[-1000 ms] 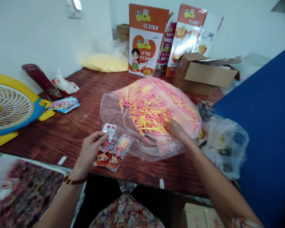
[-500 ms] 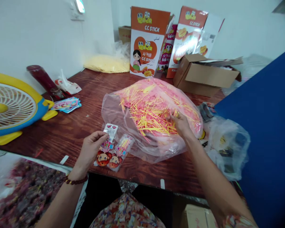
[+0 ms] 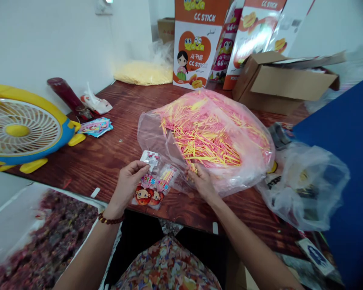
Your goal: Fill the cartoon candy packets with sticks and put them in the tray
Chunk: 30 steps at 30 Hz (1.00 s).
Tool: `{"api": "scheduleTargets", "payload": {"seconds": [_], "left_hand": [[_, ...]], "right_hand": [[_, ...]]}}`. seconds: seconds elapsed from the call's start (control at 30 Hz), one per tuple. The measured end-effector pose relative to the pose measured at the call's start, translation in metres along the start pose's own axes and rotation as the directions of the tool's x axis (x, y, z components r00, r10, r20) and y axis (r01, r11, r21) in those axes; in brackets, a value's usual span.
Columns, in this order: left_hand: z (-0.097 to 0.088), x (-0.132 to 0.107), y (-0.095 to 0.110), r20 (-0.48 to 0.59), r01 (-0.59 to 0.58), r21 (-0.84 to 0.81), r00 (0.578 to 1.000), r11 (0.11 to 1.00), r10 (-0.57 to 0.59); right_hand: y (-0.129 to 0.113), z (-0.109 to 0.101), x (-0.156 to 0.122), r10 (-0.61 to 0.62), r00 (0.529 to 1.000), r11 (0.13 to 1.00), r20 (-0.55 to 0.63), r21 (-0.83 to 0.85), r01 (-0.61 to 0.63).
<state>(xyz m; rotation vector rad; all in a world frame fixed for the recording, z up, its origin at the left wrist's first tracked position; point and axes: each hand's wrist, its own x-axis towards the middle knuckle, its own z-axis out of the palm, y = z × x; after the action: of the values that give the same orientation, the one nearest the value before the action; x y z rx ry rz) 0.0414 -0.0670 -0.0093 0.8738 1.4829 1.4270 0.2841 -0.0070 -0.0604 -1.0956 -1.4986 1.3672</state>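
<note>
My left hand (image 3: pixel 127 182) pinches a strip of small printed candy packets (image 3: pixel 153 186) with cartoon faces, held over the near edge of the wooden table (image 3: pixel 109 149). My right hand (image 3: pixel 201 180) is closed on a few yellow and pink sticks (image 3: pixel 192 166), just outside the mouth of a big clear plastic bag (image 3: pixel 211 137) full of pink and yellow sticks. The two hands are close together, with the packets between them.
A yellow and blue fan (image 3: pixel 21 133) stands at left, with loose packets (image 3: pixel 96 127) beside it. Orange CC Stick cartons (image 3: pixel 196 44) and an open cardboard box (image 3: pixel 284 80) line the back. A crumpled clear bag (image 3: pixel 302 181) lies at right beside a blue panel (image 3: pixel 345 161).
My right hand has come out of the big bag with a few sticks and moved left toward the packets. The camera has shifted closer and down.
</note>
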Motion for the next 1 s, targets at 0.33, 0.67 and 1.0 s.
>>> {"api": "scheduleTargets", "payload": {"seconds": [0.33,0.67,1.0], "left_hand": [[0.004,-0.007,-0.009,0.101,-0.001,0.064,0.995,0.998,-0.006],[0.022,-0.014,-0.017,0.324,-0.095,0.363,0.945,0.927,-0.030],[0.009,-0.021,-0.016,0.403,-0.163,0.387,0.915,0.908,-0.008]], "right_hand": [[0.006,0.001,-0.003,0.013,1.000,0.999,0.012,-0.048,-0.012],[-0.071,0.006,0.009,-0.181,0.926,0.866,0.331,-0.392,0.310],[-0.079,0.013,0.016,-0.099,0.883,0.899,0.458,-0.339,0.276]]}}
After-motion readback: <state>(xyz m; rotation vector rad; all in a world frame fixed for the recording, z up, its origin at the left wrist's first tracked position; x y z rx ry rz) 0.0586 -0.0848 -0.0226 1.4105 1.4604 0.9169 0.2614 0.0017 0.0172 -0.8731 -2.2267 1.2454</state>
